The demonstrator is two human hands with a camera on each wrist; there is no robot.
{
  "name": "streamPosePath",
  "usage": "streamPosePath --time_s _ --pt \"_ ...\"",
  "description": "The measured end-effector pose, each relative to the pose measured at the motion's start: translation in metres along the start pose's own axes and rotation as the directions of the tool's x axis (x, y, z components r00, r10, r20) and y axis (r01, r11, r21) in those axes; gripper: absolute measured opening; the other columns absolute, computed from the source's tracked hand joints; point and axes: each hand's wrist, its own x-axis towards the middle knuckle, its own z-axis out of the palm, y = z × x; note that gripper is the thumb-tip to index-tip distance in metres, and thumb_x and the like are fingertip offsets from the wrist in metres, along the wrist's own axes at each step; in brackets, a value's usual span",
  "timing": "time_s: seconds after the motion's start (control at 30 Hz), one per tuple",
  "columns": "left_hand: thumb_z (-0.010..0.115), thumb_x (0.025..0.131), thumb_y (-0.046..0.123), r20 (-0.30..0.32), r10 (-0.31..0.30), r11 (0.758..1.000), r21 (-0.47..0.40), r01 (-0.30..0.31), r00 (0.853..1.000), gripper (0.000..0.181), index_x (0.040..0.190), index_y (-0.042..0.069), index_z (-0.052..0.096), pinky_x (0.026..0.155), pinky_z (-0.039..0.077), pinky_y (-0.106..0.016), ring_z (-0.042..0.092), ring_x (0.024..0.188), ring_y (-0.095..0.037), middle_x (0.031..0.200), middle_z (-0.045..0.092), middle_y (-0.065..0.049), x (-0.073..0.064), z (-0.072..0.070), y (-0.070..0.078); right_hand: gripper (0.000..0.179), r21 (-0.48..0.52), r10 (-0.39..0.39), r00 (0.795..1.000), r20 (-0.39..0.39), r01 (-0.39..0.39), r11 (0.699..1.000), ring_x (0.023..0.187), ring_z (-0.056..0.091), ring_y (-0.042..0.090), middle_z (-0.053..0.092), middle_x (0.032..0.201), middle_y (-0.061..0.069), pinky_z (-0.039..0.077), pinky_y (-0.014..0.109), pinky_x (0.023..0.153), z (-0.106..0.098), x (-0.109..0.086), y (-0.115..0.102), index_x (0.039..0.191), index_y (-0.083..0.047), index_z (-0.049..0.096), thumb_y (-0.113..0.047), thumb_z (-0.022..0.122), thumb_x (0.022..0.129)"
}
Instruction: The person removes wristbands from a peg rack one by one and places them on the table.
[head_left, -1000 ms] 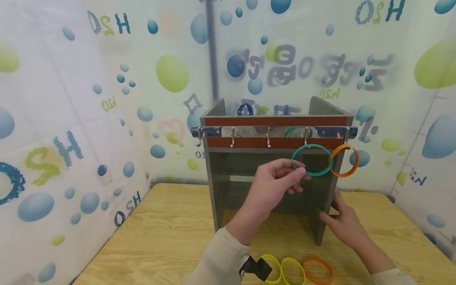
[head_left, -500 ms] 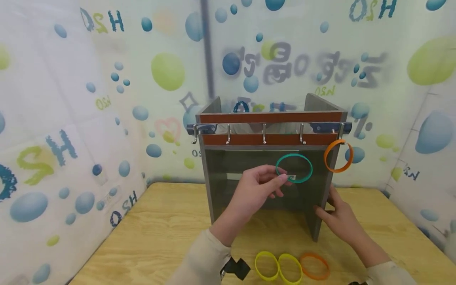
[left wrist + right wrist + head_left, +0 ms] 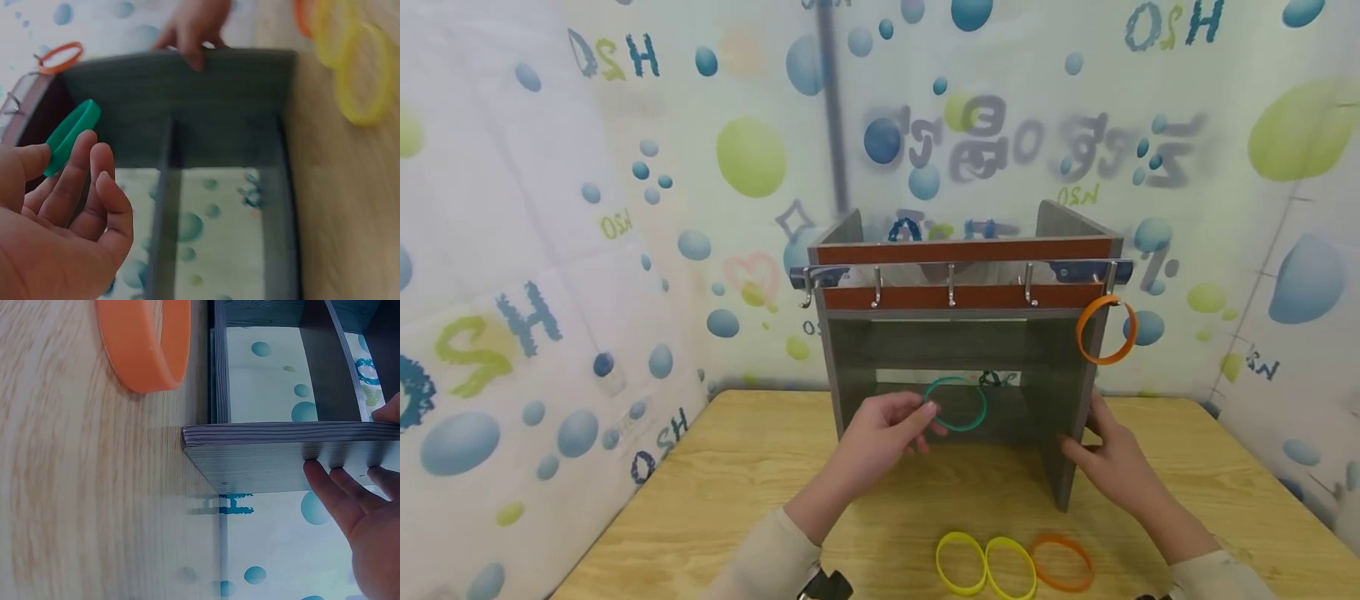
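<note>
My left hand [image 3: 883,427] pinches a green silicone wristband [image 3: 76,132] between thumb and fingertips, in front of the lower opening of a grey wooden rack [image 3: 964,250]. A metal hook rail [image 3: 988,273] runs across the rack's front. From its rightmost hook hangs an orange wristband [image 3: 1081,335]; the other hooks hold nothing. My right hand [image 3: 1118,467] holds the rack's right side panel [image 3: 269,462], the thumb on the inner side and the fingertips against the outer face.
On the wooden table [image 3: 715,500], in front of the rack, lie two yellow wristbands [image 3: 362,117] and another orange wristband [image 3: 134,362], side by side. A patterned sheet [image 3: 760,275] stands behind and at both sides of the table.
My left hand has moved down and left with the green wristband, away from the hooks near the hanging orange one. The right hand keeps its hold on the panel.
</note>
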Motion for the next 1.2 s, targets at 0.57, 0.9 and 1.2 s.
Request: streamPosePath --time_s 0.57,0.9,1.2 --pt "0.064 0.108 0.031 0.171 -0.11 0.977 0.201 0.075 0.979 0.029 0.111 0.008 0.082 0.069 0.051 -0.024 0.069 0.076 -0.013 0.081 0.079 -0.01 -0.031 -0.034 -0.046 0.095 0.011 0.013 1.0 0.018 -0.013 1.0 0.131 0.058 0.061 0.057 0.146 0.04 0.061 0.025 0.073 -0.004 -0.001 -0.001 0.173 -0.024 0.006 -0.01 0.066 0.102" --pt "0.065 0.106 0.023 0.313 -0.22 0.965 0.205 0.161 0.924 0.028 0.108 0.0 0.081 0.063 0.05 -0.024 0.071 0.066 -0.021 0.088 0.082 -0.015 -0.046 -0.028 -0.069 0.095 0.014 0.023 0.999 0.025 -0.023 1.0 0.133 0.058 0.058 0.056 0.148 0.039 0.063 0.031 0.074 -0.002 0.0 -0.001 0.173 -0.028 0.004 -0.012 0.066 0.103" --pt "0.068 0.104 0.021 0.336 -0.292 0.952 0.195 0.238 0.895 0.024 0.099 0.002 0.081 0.065 0.058 -0.03 0.07 0.065 -0.018 0.083 0.08 -0.018 -0.055 -0.027 -0.078 0.096 0.02 0.026 0.999 0.027 -0.027 0.999 0.133 0.058 0.057 0.056 0.148 0.04 0.062 0.028 0.073 -0.002 0.0 -0.002 0.173 -0.029 0.002 -0.012 0.065 0.103"
